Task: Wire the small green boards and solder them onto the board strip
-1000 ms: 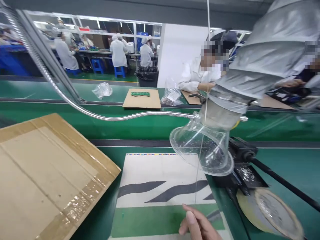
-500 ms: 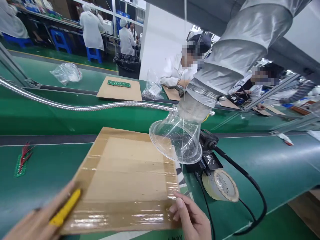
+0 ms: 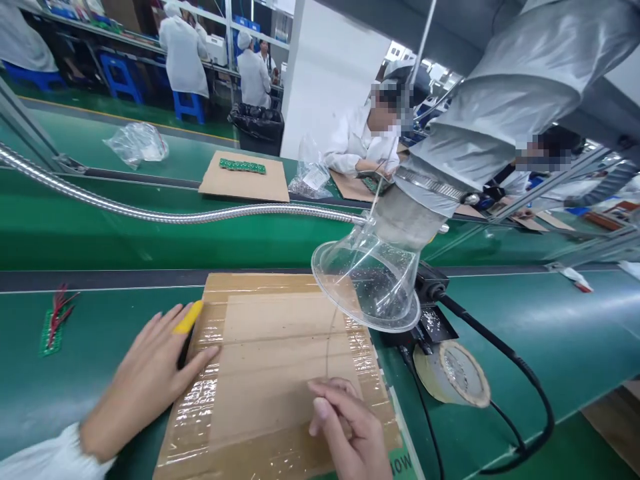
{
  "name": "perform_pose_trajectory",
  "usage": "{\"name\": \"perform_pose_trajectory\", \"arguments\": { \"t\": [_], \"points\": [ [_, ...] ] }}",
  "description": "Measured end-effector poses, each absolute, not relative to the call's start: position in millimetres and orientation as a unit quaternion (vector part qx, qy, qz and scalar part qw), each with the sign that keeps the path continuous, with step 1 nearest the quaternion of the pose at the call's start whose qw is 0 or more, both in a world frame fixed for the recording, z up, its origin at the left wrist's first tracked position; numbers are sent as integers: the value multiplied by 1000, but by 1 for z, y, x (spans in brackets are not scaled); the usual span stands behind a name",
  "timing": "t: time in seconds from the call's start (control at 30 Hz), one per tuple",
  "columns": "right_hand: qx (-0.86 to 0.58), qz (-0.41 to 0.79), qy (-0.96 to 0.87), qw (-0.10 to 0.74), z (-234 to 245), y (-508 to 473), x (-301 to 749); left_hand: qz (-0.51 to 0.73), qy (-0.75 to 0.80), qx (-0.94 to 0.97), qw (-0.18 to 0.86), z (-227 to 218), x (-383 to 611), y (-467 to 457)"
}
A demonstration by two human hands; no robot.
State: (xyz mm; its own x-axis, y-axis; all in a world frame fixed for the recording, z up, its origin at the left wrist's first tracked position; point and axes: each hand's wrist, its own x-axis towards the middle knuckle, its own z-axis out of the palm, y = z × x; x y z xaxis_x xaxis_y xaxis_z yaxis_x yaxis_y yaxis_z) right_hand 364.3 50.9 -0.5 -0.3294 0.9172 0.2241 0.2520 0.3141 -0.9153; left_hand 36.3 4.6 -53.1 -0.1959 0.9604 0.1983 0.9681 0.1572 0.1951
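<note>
A cardboard sheet (image 3: pixel 280 360) edged with shiny brown tape lies in front of me. My left hand (image 3: pixel 155 360) is at its left edge, thumb on the tape and the other fingers stretched out beside it; yellow wrapping covers one fingertip. Over the lower right of the cardboard, my right hand (image 3: pixel 345 420) is closed in a pinch at the end of a thin wire (image 3: pixel 329 340), which runs down from above past the clear funnel-shaped fume hood (image 3: pixel 367 287). To the left lies a small green circuit board (image 3: pixel 51 333) with red wires.
A black device with a thick cable (image 3: pixel 505 353) and a roll of tape (image 3: pixel 453 375) stand right of the cardboard. The grey duct (image 3: pixel 505 100) and a metal hose (image 3: pixel 200 217) hang ahead. Across the bench, a co-worker (image 3: pixel 360 140) sits near another cardboard sheet (image 3: pixel 245 183).
The cardboard has shifted right and toward me. My left hand has moved up along its left edge with fingers spread. My right hand has left the right edge and now pinches the wire.
</note>
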Motion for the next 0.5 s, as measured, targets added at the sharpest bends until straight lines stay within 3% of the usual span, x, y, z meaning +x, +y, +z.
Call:
{"name": "perform_pose_trajectory", "arguments": {
  "t": [0.3, 0.5],
  "points": [
    [-425, 448, -686, 385, 11, 68, 313, -144, -785, -599, 66, -38, 86, 40],
    [-450, 475, -653, 381, -9, 70, 283, -254, -741, -619, 57, -38, 92, 33]
  ]
}}
